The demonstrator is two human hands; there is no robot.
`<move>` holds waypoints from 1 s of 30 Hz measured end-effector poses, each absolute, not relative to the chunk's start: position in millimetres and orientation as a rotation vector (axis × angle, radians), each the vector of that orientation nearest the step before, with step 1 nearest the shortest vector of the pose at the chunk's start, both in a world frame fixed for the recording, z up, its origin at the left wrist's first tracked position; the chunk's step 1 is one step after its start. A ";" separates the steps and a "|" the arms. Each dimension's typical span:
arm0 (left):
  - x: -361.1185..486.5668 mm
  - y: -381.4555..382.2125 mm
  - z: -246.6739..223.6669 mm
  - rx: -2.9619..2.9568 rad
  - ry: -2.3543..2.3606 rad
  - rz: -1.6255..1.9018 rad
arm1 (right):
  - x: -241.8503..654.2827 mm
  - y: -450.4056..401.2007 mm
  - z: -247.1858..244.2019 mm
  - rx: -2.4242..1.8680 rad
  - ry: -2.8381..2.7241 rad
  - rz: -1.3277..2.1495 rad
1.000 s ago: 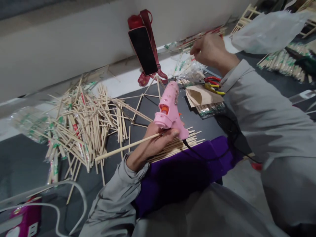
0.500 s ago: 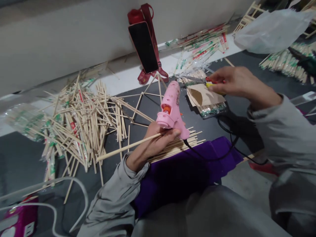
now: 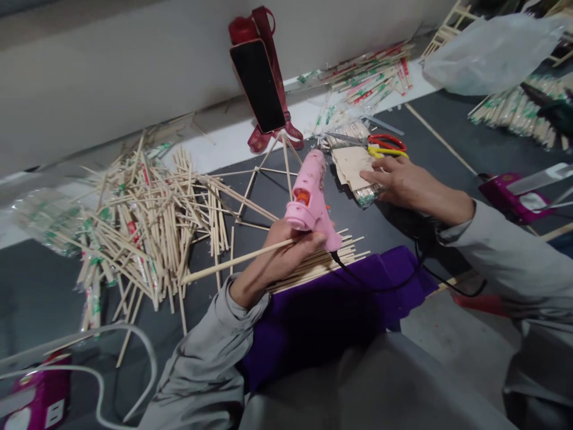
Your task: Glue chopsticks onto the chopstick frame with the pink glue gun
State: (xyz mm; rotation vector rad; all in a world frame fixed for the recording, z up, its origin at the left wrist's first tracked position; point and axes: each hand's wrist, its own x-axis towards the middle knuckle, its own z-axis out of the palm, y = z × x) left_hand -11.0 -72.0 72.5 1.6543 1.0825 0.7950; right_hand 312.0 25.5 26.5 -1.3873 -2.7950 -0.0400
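My left hand [image 3: 290,245] is closed around a pink hot glue gun [image 3: 308,191], its body tilted upward, and also grips a wooden chopstick [image 3: 242,260] pointing left. My right hand [image 3: 398,182] rests its fingertips on the brown paper [image 3: 351,166], fingers somewhat apart, with nothing visible clasped in it. That paper lies over a bundle of wrapped chopsticks [image 3: 366,196]. Just beyond the fingers, scissors [image 3: 387,145] with red and yellow handles lie on the bundle, blades toward the left. Behind the glue gun stands a frame of glued sticks [image 3: 251,190].
A heap of loose chopsticks [image 3: 156,227] spreads at left. More sticks [image 3: 313,269] lie before me by the purple cloth [image 3: 398,280]. A phone [image 3: 257,86] leans on a red bottle [image 3: 242,30]. Magenta power strips [image 3: 514,194] and the black cord [image 3: 380,289] are nearby.
My right hand has let go of the scissors and moved down and left onto the brown paper, which now lies flatter. The left hand still holds the glue gun and chopstick.
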 end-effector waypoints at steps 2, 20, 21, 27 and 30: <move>-10.4 -71.6 71.9 1.638 1.073 0.791 | 311.4 27.1 26.3 -1.409 -2.796 -0.066; -8.3 -69.8 57.9 1.633 1.013 0.822 | 306.1 14.2 54.7 -1.542 -2.786 -0.063; -8.4 -69.8 58.3 1.650 1.023 0.816 | 302.3 3.6 66.0 -1.585 -2.727 -0.051; -4.9 -68.2 66.3 1.908 1.022 0.814 | 239.9 -59.7 107.7 -1.225 -2.199 0.505; -3.9 -68.1 71.1 2.002 0.999 0.862 | 202.7 -68.1 99.5 -1.042 -2.056 0.776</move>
